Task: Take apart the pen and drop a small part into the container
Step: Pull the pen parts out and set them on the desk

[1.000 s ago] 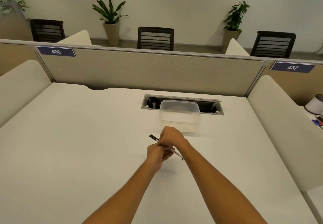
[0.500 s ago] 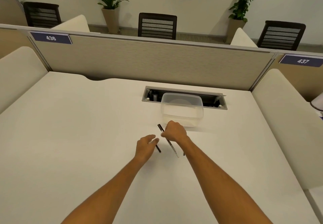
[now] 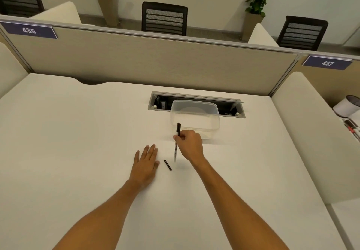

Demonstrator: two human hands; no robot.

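Note:
My right hand (image 3: 190, 146) is shut on the pen (image 3: 176, 150), a thin white barrel with a black upper end, held nearly upright just in front of the container. A small black pen part (image 3: 167, 165) lies loose on the white desk (image 3: 78, 132) between my two hands. To its left, my left hand (image 3: 146, 162) rests flat on the desk with fingers spread, holding nothing. The clear plastic container (image 3: 195, 118) stands just beyond my right hand; I see nothing inside it.
A grey cable tray opening (image 3: 196, 104) is set in the desk behind the container. A beige partition (image 3: 148, 58) closes off the back, cushioned dividers flank both sides. A white cup and pens (image 3: 348, 111) sit on the neighbouring desk at right.
My hands have come apart. The small black part left my left hand and lies on the desk; that hand now lies flat. My right hand turned the pen more upright.

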